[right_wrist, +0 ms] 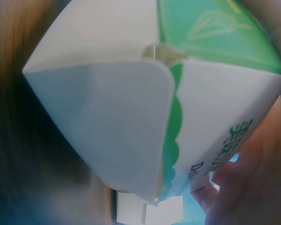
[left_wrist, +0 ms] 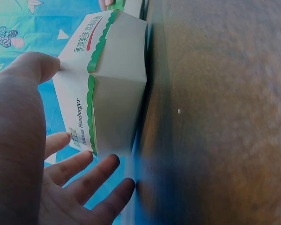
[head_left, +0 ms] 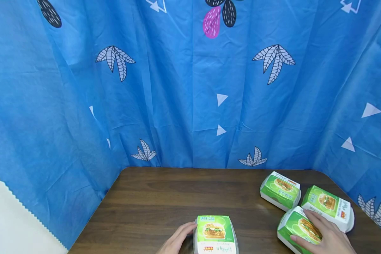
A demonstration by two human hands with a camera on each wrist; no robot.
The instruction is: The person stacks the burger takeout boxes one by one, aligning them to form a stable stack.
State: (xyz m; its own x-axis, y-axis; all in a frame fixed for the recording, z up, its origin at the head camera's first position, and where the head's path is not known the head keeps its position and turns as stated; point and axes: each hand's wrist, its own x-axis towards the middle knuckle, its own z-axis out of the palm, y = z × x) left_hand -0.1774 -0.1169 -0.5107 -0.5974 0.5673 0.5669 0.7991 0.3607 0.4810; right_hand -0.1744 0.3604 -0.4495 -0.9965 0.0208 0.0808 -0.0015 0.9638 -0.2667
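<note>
A green-and-white hamburger box (head_left: 213,233) sits at the front middle of the table. My left hand (head_left: 177,240) is on its left side, fingertips at the upper left edge. In the left wrist view the thumb (left_wrist: 47,65) touches the box's near upper edge and the fingers (left_wrist: 105,171) are spread along its side. At the right, my right hand (head_left: 325,233) spans a second hamburger box (head_left: 296,222), thumb over the lid and fingers at the far edge. That box (right_wrist: 103,122) fills much of the right wrist view, its side flap in front.
Two more hamburger boxes stand behind the right hand: one farther back (head_left: 280,190) and one to the right (head_left: 328,206), close against the held one. A blue patterned curtain (head_left: 177,88) encloses the brown wooden table (head_left: 177,190) at the back and sides.
</note>
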